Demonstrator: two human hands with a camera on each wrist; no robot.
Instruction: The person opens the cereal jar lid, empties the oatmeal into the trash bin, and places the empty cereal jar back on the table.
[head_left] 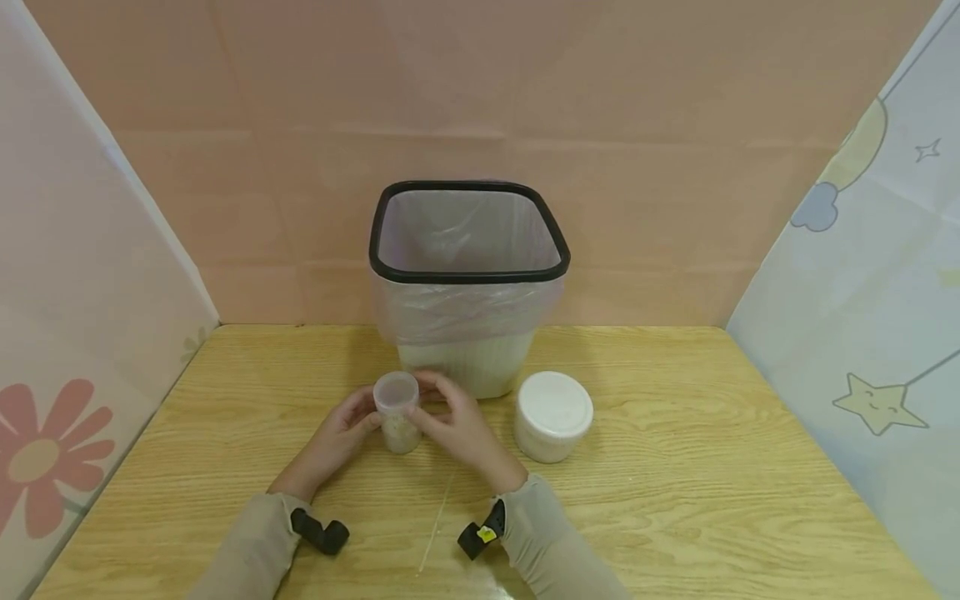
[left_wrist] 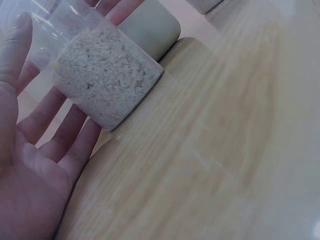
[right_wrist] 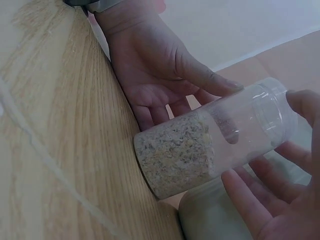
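Jar (head_left: 397,427) of flakes (right_wrist: 172,155) is standing nearer the surface's (head_left: 675,467) left than right edge, left grip (head_left: 345,427) and right grip (head_left: 459,423) holding its sides, and I'm watching for uneven pressure toppling it.

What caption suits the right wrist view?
Left hand and right hand holding a clear jar partly filled with flakes, at a table.

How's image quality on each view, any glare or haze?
Head: brightest, slight glare on the table at the bottom edge; left wrist: dim, hazy, wood grain soft, bright spot lower right; right wrist: dim, but flaky contents show through the jar.
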